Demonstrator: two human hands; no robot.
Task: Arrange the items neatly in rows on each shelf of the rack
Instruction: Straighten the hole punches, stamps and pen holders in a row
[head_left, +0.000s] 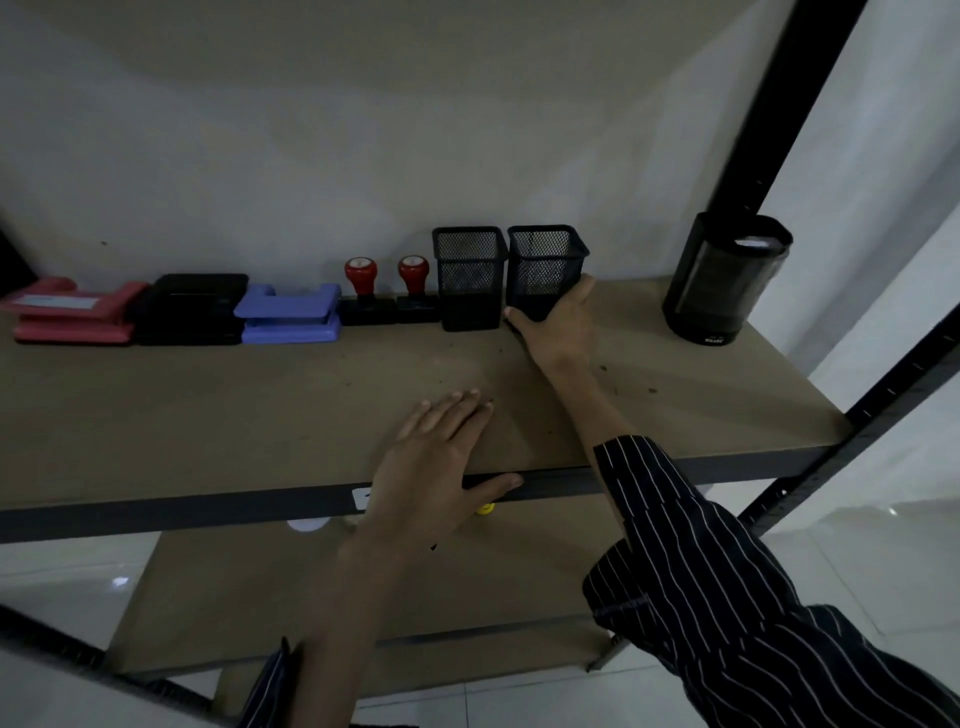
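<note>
From the head camera, the shelf board (260, 415) carries a row along the back wall: a red hole punch (72, 312), a black one (192, 309), a blue one (288, 314), two red-knobbed rubber stamps (363, 296) (415, 293), then two black mesh pen holders. The right hand (558, 322) is wrapped around the lower part of the right-hand mesh holder (545, 270), thumb on its near face and fingers round the far side, grasping it. It stands just beside its twin (470, 278), which looks square to the row. The left hand (436, 462) lies flat and released on the board's front edge, thumb hooked over the metal rail (156, 506), holding nothing.

Off to the right, well apart from the row, a dark cylindrical container (724, 280) stands alone by the upright post (795, 104).

The risk I see: the mesh holder is light and seems slightly tilted, so a push from low down could knock it into its neighbour and nudge that against the stamps. The striped sleeve (675, 545) hangs close over the board too.
</note>
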